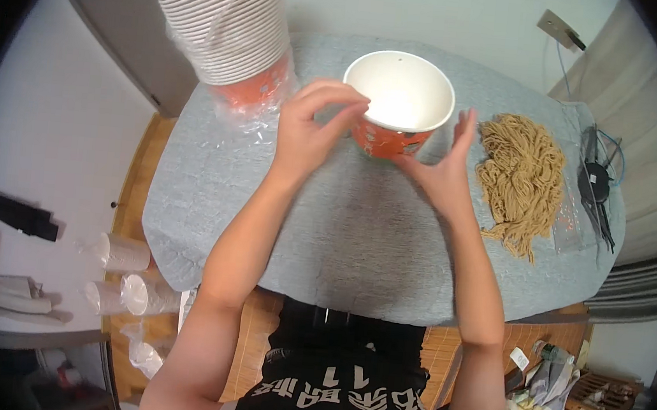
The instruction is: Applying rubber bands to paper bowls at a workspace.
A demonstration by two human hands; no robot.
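Observation:
A round paper tub (398, 142), white inside with an orange-red printed outside, stands upright on the cloth-covered table in front of me. At the tub's near left rim, my left hand (316, 122) has its thumb and fingertips brought together, apparently pinching the edge. My right hand (447, 168) is spread on the tub's right side. Its thumb lies by the lower wall, while the fingers point up, a little apart from the tub. I see nothing inside the tub but its white bottom and wall.
A tall stack of nested paper tubs (222, 32) in clear plastic rises at the back left. To the right lie a heap of tan yarn-like strands (520, 179) and a black device with cables (596, 181). Wrapped stacks of white tubs (137, 294) rest on the floor at left.

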